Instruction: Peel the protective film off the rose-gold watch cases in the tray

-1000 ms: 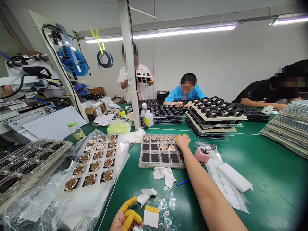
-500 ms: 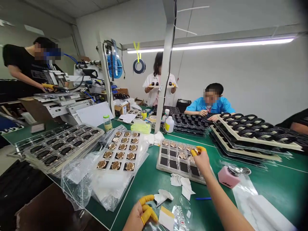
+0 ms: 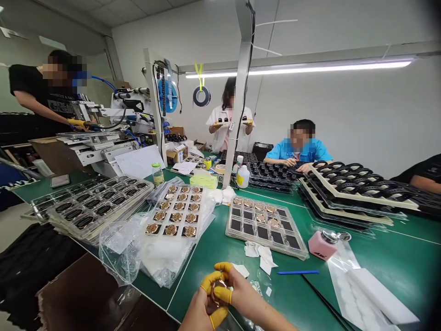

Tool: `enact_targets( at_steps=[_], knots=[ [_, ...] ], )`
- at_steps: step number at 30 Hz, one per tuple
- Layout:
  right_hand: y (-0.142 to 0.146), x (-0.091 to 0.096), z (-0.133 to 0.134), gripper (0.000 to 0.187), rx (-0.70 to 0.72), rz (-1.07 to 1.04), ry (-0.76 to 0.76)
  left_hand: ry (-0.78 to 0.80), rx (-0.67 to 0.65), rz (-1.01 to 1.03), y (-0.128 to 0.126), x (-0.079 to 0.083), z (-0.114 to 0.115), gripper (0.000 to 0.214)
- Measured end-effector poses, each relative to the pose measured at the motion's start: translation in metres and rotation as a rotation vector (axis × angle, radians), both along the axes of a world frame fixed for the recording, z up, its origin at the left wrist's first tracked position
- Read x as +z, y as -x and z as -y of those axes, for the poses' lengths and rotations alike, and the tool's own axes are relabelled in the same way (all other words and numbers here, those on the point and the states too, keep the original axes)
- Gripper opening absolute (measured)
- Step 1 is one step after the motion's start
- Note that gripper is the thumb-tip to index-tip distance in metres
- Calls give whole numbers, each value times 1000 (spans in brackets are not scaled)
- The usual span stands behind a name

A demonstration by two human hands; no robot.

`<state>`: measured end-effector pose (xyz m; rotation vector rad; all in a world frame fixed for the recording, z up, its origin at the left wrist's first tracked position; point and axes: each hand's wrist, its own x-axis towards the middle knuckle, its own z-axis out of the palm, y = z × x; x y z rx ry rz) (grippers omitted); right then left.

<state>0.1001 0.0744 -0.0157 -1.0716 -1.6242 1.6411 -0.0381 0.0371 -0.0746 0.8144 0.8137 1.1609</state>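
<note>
Close in front of me, my left hand (image 3: 198,308) and my right hand (image 3: 245,290) meet around a round, rose-gold watch case (image 3: 218,288). Both are closed on it, and yellow finger cots cover several fingertips. My fingers hide much of the case. Beyond them lies a clear compartment tray (image 3: 301,252) with dark pads, some of its cells holding similar watch cases (image 3: 261,218). To its left, more rose-gold watch cases (image 3: 171,229) rest in rows on a whitish sheet. White tissue pieces (image 3: 266,259) lie between my hands and the tray.
At right are a pink pump bottle (image 3: 322,245), a blue stick (image 3: 298,272), black tweezers (image 3: 327,301) and a white foam block (image 3: 382,294). Stacked trays of black straps (image 3: 358,181) stand behind. Another tray stack (image 3: 99,209) sits left. Several co-workers are around the bench.
My right hand has come back from the compartment tray to my left hand, bringing a watch case. Both hands now hold it. The view has shifted slightly.
</note>
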Motion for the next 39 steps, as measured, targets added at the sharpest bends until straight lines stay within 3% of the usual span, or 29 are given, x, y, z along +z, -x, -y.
enact_targets(
  at_steps=[5,9,11,14,16,19,22,26,30,34,39],
  knots=[
    [-22,-8,-19,5,-255,542,-546,143,-27,-44,11,-2,-6,73],
    [-32,-23,-28,14,-244,876,-706,277,28,-38,4,5,-9,77],
    [-36,-20,-29,17,-265,854,-730,414,47,-22,0,14,-13,71],
    [-43,-1,-27,13,-345,694,-740,609,72,26,-4,27,-19,58],
    [-45,14,-18,10,-349,587,-756,632,86,34,-4,30,-21,55],
    [-37,27,1,8,-231,458,-852,452,53,-15,-4,28,-17,64],
    [-21,25,20,7,-82,397,-1022,204,-54,-44,-3,29,-6,62],
    [-9,17,27,9,-96,413,-1166,48,-136,-105,1,35,4,57],
    [-11,15,24,13,-119,440,-1125,79,-131,-92,4,35,7,60],
    [-8,10,25,11,-100,411,-1230,122,-112,-77,-1,33,7,56],
    [-8,10,24,15,-218,427,-1131,237,-71,6,-6,29,3,59]
  ],
)
